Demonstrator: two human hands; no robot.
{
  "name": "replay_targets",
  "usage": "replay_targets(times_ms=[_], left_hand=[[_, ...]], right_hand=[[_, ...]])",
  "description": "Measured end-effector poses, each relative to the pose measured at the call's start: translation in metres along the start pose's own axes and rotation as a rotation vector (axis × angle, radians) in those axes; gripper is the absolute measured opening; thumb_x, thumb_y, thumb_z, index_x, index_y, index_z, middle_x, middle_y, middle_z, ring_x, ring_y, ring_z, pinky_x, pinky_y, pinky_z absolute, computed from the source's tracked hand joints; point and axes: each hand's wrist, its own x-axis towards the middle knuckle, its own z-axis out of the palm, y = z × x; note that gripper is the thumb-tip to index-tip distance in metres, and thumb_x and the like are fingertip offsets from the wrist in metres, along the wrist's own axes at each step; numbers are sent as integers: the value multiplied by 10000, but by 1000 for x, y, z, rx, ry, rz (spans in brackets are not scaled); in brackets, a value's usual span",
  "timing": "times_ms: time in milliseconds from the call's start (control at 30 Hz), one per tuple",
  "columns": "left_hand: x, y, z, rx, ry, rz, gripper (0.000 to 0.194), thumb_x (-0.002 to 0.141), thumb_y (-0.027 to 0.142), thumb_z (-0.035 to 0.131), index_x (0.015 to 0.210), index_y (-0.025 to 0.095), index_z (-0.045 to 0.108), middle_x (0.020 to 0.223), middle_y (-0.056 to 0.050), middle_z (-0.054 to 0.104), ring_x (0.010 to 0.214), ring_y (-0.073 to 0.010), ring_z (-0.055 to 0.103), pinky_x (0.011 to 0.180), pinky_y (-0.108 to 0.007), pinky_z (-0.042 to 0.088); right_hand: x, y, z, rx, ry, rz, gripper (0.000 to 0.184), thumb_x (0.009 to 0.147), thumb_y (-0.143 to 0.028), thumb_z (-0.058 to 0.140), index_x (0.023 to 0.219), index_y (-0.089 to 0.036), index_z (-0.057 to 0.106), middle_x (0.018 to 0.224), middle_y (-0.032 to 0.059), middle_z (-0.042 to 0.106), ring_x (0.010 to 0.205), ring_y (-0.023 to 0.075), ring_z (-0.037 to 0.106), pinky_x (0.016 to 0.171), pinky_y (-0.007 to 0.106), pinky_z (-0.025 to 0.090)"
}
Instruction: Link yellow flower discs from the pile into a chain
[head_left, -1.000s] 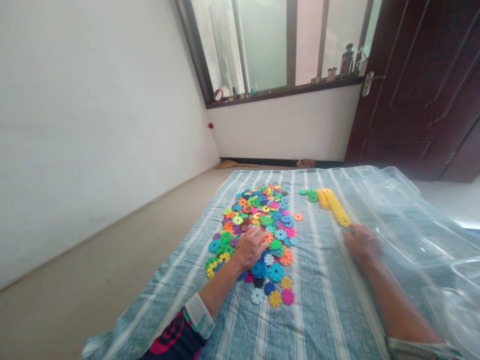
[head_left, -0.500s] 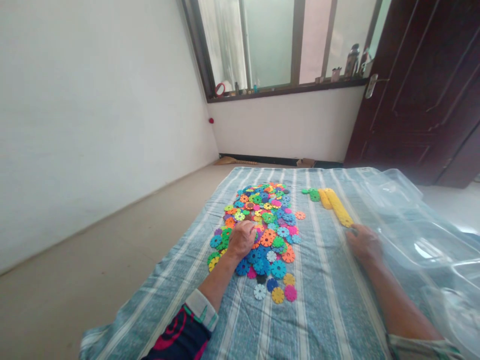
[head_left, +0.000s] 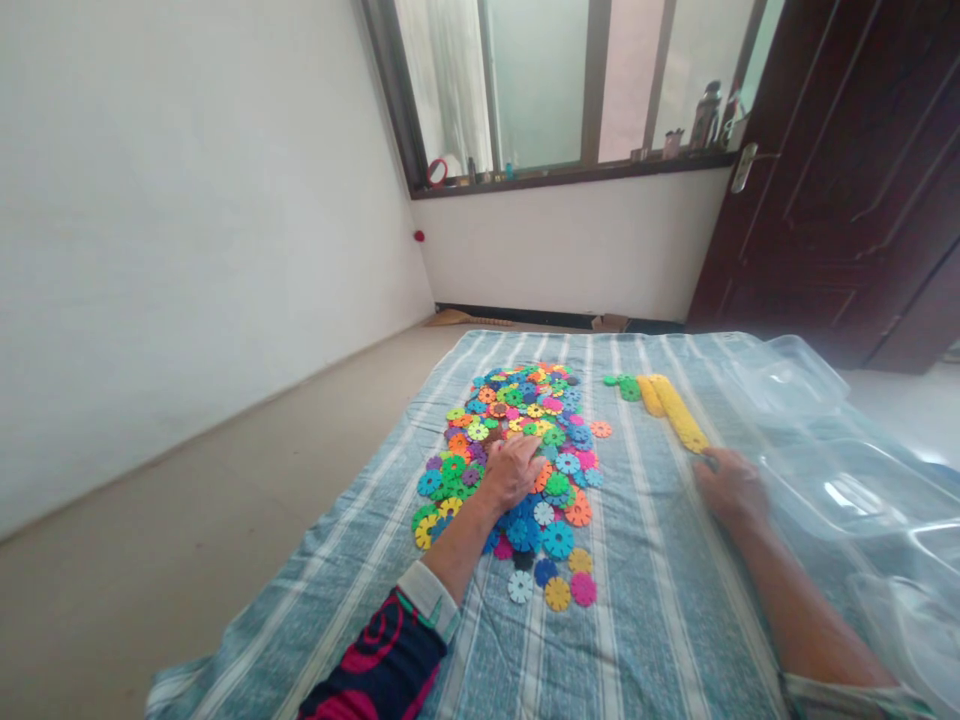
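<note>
My left hand [head_left: 513, 470] rests on a heap of colourful slotted plastic discs [head_left: 453, 466], fingers stretched forward and a little apart over its middle. Part of the heap is hidden beneath this hand. On the right, my right hand [head_left: 733, 486] lies low over the cloth with its fingers curled in. Its fingertips are at the near end of a row of overlapping yellow discs [head_left: 679, 415]; whatever they hold is too small to make out. A shorter yellow row [head_left: 649, 396] lies against the long one, with green discs [head_left: 628, 388] at its left.
A striped blue-grey cloth [head_left: 630, 620] covers the table. Clear plastic containers [head_left: 795, 375] stand along the right side. Loose discs, including a pink disc [head_left: 583, 589], lie near the heap's front. A dark red door [head_left: 817, 190] and a windowsill [head_left: 570, 178] are beyond.
My left hand drew back left with curled fingers, then reached right over the heap again with fingers extended. My right hand has stayed by the yellow row's end.
</note>
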Motion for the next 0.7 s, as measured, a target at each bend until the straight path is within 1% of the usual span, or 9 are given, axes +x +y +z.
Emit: replay_targets(times_ms=[133,233,300,367,467,600,700], left_hand=[[5,-14,-4,17,99,-89,223,884,206,492,1032,188,659,1140,-86,687,1116,-213,596,1013,-369,418],[8,-21,-8,68,113,-125,215,865,174,475,942,181,675,1069,-99,701,1076,-230,606,1003,-380,423],[10,-25,-9,94,98,-150,223,859,172,478,960,181,676,1073,-106,700,1100,-251,597,1001,-411,421],[12,-28,-7,93,77,-173,251,861,172,478,1026,187,667,1122,-109,691,1162,-266,570,1015,-441,406],[13,-30,-3,71,74,-182,282,863,168,481,1088,206,648,1167,-112,678,1210,-262,547,1026,-450,390],[12,-28,-4,93,78,-174,291,856,175,493,1105,202,640,1121,-120,689,1165,-256,574,1004,-430,397],[12,-23,-9,143,50,-182,258,859,198,495,1058,191,658,1056,-116,697,1091,-253,606,970,-403,412]], right_hand=[[0,1,1,-2,-1,6,438,848,-350,436,1153,-127,658,1207,148,647,1109,268,580,957,370,425],[0,1,0,-7,4,14,435,849,-348,431,1149,-132,659,1202,144,648,1107,267,578,959,372,421],[0,0,-1,-11,-4,17,438,848,-349,434,1147,-125,662,1202,146,647,1104,273,578,953,373,422],[0,-1,-2,-12,-13,16,439,846,-350,439,1146,-122,665,1204,146,646,1103,276,576,947,370,422],[0,-2,-3,-15,-11,14,429,848,-344,440,1140,-129,669,1193,142,650,1091,269,579,938,366,423],[-1,-3,-3,-18,-8,12,424,848,-340,442,1140,-132,669,1197,144,647,1091,269,576,928,370,426],[-1,-2,-3,-24,-15,8,417,852,-338,445,1143,-138,668,1208,136,645,1103,271,570,934,369,422]])
